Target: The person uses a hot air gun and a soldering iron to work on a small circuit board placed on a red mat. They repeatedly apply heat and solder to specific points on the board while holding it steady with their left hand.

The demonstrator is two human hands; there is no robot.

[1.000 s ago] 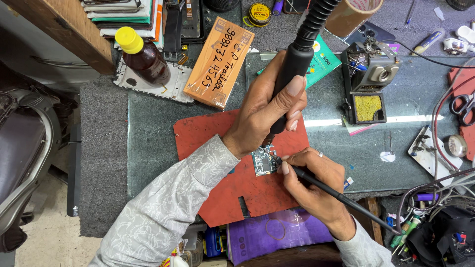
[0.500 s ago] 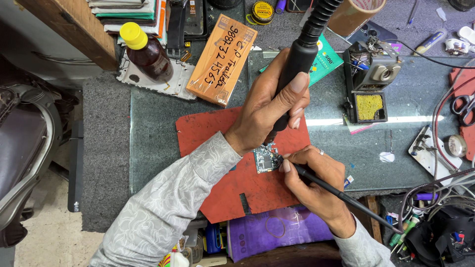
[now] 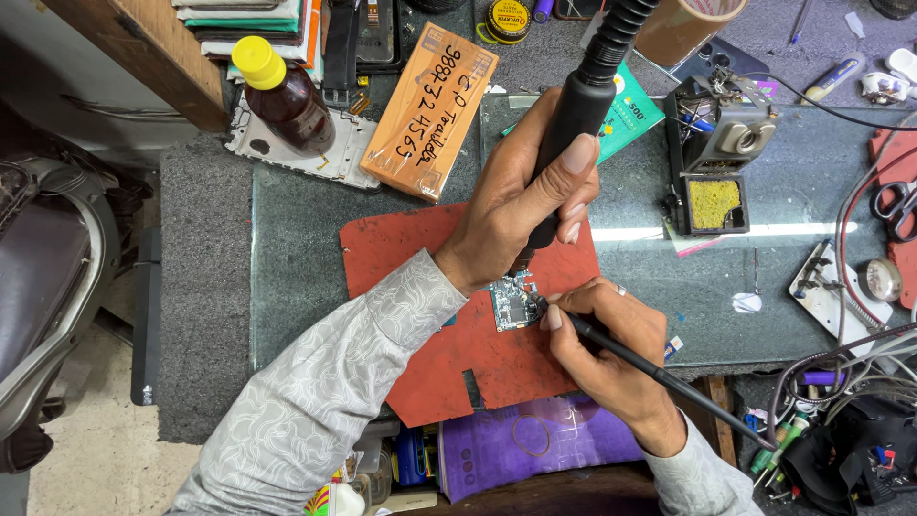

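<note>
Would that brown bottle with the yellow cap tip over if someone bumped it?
Probably fairly easily: the brown bottle looks tall and narrow, and it stands on a thin white frame, not the bare bench. It appears to be glass, so likely breakable.

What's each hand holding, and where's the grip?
Left hand: black hot-air wand with ribbed hose, gripped round its lower barrel. Right hand: thin black pen-like tool, pinched near its tip.

An electronics repair workshop: circuit board (image 3: 513, 304) on red mat (image 3: 449, 334), soldering stand (image 3: 714, 162), tangled cables (image 3: 850, 368)
</note>
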